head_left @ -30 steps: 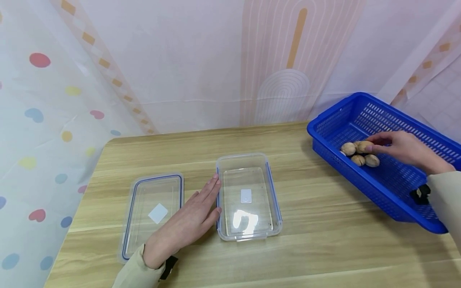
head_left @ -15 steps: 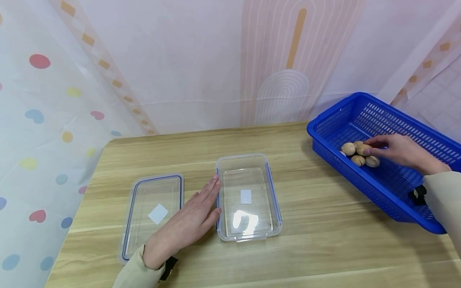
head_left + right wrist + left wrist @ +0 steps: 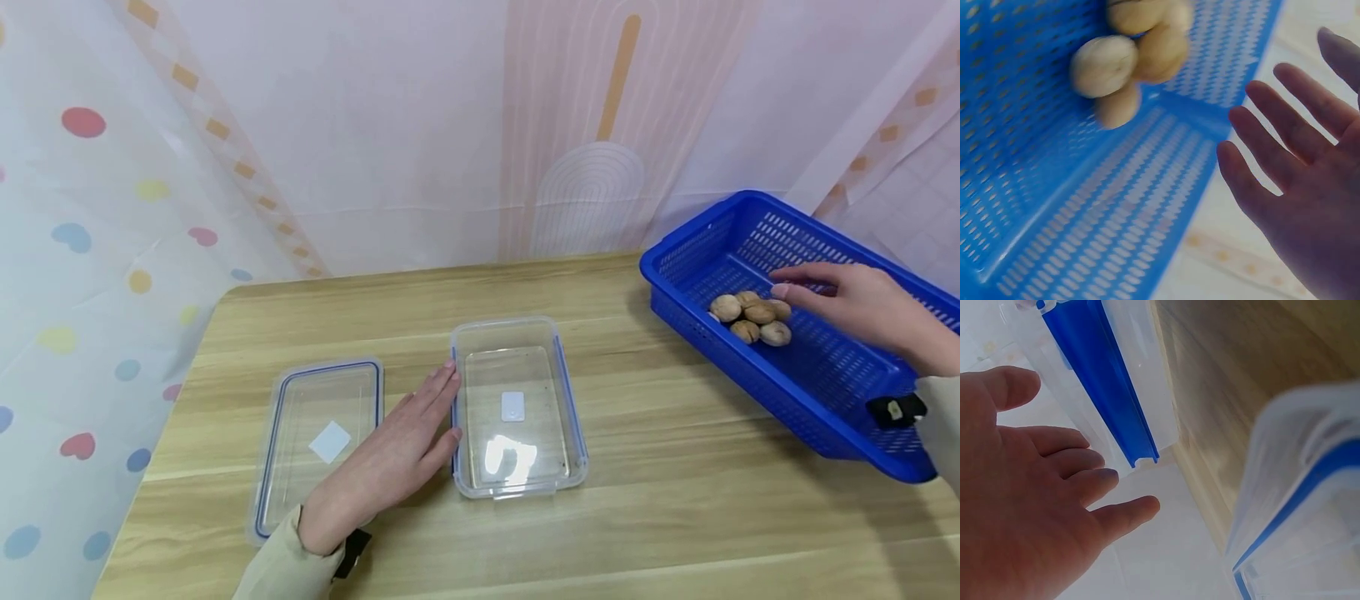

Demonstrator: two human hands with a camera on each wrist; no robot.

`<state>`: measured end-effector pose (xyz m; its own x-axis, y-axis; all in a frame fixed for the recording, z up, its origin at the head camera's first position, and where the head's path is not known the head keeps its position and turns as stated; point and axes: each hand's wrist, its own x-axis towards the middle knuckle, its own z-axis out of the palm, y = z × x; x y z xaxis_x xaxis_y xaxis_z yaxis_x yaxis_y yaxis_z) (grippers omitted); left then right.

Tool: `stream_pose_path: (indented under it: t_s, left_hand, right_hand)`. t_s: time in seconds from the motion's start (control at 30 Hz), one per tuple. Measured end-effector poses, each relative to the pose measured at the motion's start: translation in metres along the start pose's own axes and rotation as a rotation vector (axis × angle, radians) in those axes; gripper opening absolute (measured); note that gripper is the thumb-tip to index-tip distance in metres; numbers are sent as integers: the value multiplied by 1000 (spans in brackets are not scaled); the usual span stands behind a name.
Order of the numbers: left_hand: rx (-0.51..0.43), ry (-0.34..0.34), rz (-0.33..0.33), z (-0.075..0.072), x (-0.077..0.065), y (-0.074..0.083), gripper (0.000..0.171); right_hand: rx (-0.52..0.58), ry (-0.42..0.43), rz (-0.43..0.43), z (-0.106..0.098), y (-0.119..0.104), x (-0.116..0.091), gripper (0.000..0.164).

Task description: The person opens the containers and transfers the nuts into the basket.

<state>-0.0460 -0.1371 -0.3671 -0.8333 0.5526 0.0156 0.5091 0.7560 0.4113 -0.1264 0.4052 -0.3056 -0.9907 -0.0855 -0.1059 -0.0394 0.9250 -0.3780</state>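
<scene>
My left hand [image 3: 390, 454] lies with straight fingers along the left side of a clear plastic container [image 3: 551, 375] with blue clips. In the left wrist view its fingers [image 3: 1079, 481] are extended near a blue clip [image 3: 1100, 381], holding nothing. Over the blue basket [image 3: 735, 387], my right hand [image 3: 870, 308] hovers just right of several walnuts [image 3: 759, 312] clustered at the basket's left part. The right wrist view shows its fingers [image 3: 1272, 144] spread and apart from the walnuts [image 3: 1105, 65].
A clear lid [image 3: 307, 417] with a blue seal lies left of the container, partly behind the left hand. All stand on a wooden table [image 3: 622, 533]. A patterned cloth [image 3: 405, 142] hangs behind the table's far edge.
My right hand has let go of a walnut and drawn back to the right. Another walnut now shows in the cluster. The left hand and container have stayed put.
</scene>
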Motion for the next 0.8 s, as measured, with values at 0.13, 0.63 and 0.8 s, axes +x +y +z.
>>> stream_pose_path:
  t_s: [0.13,0.63,0.8]
  left_hand:
    - [-13,26,4,-2,3,1,64]
    - [14,122,-83,-19,4,-8,68]
    - [45,138,-107,-24,2,-13,72]
  right_hand:
    - [8,106,-27,-3,-12,-13,58]
    - [56,241,-110,-7,-54,-51,54]
    - [80,248,-203,-6,-74,-58,53]
